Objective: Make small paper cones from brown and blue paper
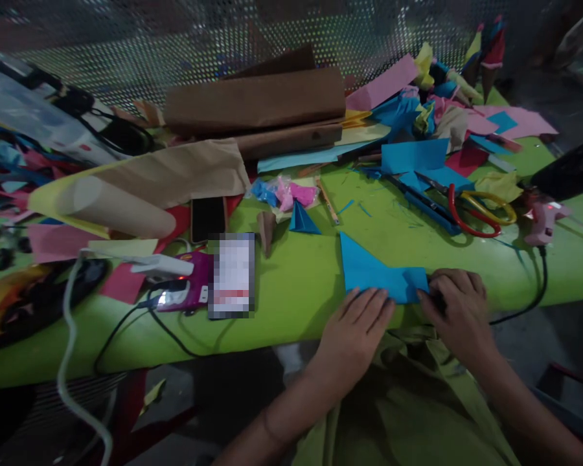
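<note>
A blue sheet of paper [376,272] lies on the green table near its front edge, with a tall pointed part at its left and a small folded-over flap at its right end. Flat on the paper's lower edge rest the stretched fingers of my left hand [357,327]. At the right end, my right hand [459,310] is closed, its thumb and curled fingers pinching the paper's edge. A dark patch shows between those fingers, too unclear to name. Left of the sheet stands a small folded blue paper cone [304,220], beside a brown paper cone [266,233].
Scissors [480,210] and a blue box cutter [432,207] lie behind my right hand. A pencil [328,200], a phone with a lit screen [232,275] and a dark phone [208,219] sit further left. Cables [70,336] hang over the front edge. Brown paper [255,100] fills the back.
</note>
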Demonstrator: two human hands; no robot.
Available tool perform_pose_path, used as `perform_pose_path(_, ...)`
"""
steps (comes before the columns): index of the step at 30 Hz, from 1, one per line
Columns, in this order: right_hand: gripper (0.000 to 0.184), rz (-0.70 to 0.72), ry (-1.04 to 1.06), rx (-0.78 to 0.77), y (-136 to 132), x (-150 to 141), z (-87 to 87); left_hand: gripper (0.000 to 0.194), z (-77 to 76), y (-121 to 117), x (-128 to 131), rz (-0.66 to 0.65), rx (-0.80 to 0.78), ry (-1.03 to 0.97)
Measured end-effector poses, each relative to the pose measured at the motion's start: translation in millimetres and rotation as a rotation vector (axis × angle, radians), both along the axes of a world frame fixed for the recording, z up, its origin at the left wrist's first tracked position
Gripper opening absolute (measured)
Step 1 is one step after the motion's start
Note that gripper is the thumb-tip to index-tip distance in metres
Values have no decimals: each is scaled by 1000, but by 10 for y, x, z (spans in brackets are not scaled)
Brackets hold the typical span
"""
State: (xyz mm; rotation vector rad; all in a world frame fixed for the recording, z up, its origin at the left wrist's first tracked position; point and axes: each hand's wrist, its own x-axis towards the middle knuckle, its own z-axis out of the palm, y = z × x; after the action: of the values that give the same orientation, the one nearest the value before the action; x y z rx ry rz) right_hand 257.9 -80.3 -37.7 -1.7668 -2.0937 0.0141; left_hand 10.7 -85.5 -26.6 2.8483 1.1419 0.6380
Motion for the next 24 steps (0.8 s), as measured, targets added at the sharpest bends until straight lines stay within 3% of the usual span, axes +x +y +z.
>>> perform_pose_path(5, 24, -14, 19, 8, 5, -29, 2, 62, -29, -46, 20, -7, -139, 152)
perform_pose_path(10, 12, 3, 209, 40, 36, 17, 49, 66, -12, -72, 39, 21, -138, 173)
perform_pose_path(14, 36, 33, 306, 119, -97, -15, 137, 63, -28, -88, 79, 40, -134, 157)
perform_pose_path(19, 60, 379, 138, 11, -395, -267, 80, 61, -66, -100, 81, 37, -136, 133)
perform_pose_path(24, 65, 314, 17, -30, -509, -308, -58, 56, -77, -85, 51, 27, -133, 150)
